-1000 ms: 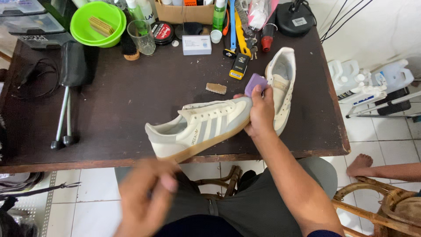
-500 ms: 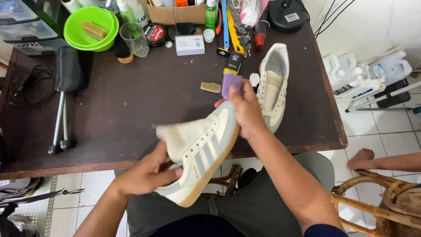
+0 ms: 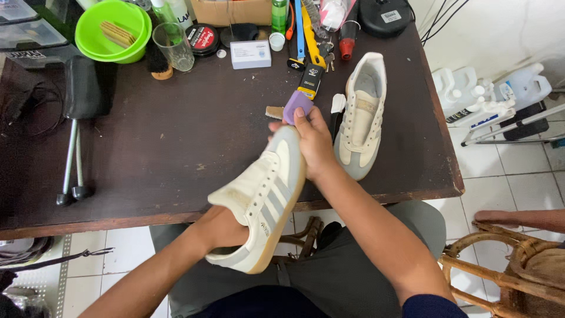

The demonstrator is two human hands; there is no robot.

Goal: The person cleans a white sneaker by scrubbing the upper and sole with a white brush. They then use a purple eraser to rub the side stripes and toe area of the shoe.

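1. Dark brown wooden table [image 3: 176, 141]: fills most of the view, with clutter along its far edge.
2. Cream sneaker [image 3: 262, 203] with grey stripes: held in the air over the table's near edge and the person's lap, toe pointing away, sole to the right, tilted.
3. Second cream sneaker [image 3: 362, 118]: lies flat on the table just right of the held one, toe towards the person.
4. Left hand [image 3: 220, 227]: grasps the held sneaker from underneath at the heel end, fingers hidden behind the shoe.
5. Right hand [image 3: 312, 144]: closed around a small purple block [image 3: 296, 106], the palm resting against the toe of the held sneaker. The block sticks out above the fingers.
6. Green bowl [image 3: 112, 23]: at the far left of the table, with a clear glass [image 3: 172, 46] just beside it.
7. Black folded tripod [image 3: 79, 118]: lies on the left part of the table, well apart from both shoes.
8. Small white box [image 3: 251, 54]: near the far edge, between the glass and a yellow tool [image 3: 312, 50].
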